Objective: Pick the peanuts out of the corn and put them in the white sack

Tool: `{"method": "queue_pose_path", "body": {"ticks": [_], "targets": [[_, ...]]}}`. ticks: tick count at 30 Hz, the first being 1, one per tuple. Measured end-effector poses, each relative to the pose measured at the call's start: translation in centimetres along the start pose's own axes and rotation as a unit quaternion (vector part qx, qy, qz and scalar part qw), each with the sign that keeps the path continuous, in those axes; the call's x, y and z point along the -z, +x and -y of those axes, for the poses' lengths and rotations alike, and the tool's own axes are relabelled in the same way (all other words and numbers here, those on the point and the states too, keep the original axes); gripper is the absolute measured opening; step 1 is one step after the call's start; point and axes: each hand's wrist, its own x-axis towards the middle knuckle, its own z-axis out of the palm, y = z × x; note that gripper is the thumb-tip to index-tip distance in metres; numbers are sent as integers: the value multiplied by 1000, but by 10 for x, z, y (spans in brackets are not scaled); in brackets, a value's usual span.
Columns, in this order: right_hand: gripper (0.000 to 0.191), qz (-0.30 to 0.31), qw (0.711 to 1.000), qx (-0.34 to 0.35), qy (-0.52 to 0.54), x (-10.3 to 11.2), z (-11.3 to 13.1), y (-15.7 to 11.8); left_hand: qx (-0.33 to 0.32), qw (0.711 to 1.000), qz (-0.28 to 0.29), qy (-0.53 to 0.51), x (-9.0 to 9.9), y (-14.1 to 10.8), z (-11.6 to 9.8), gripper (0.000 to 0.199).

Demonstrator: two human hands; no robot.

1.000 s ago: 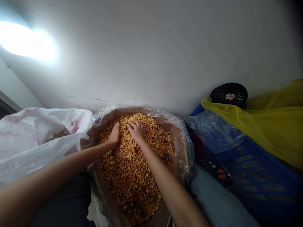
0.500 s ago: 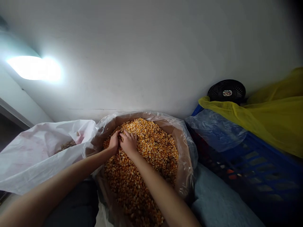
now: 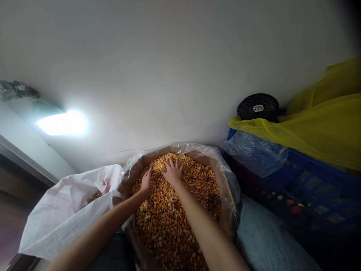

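Yellow-orange corn kernels fill a large sack with a brown inner wall and a clear plastic liner. My left hand rests edge-down on the kernels near the sack's left side, its fingers stretched out. To the right of it, my right hand lies palm-down on the heap with fingers spread. A gap with loose kernels separates the two hands, and neither shows anything gripped. Some darker brown lumps lie among the kernels at the right.
On the left stands a white bag holding brownish pieces. A blue crate, covered partly by yellow mesh cloth and clear plastic, is at the right. A small black fan sits behind it. A bright lamp shines beside the wall.
My hands were close together on the kernels; now they are apart, the right one farther right with its fingers spread. The camera view has shifted and tilted.
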Motion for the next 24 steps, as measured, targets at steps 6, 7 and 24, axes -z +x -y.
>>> {"method": "queue_pose_path", "body": {"ticks": [6, 7, 24], "targets": [[72, 82, 985, -143, 48, 16, -52, 5, -40, 998, -4, 50, -11, 0, -3, 44], [73, 98, 981, -156, 62, 18, -60, 4, -52, 996, -4, 66, -13, 1, -3, 45], [54, 67, 951, -69, 294, 21, -46, -17, -30, 997, -31, -61, -28, 13, 6, 37]]}}
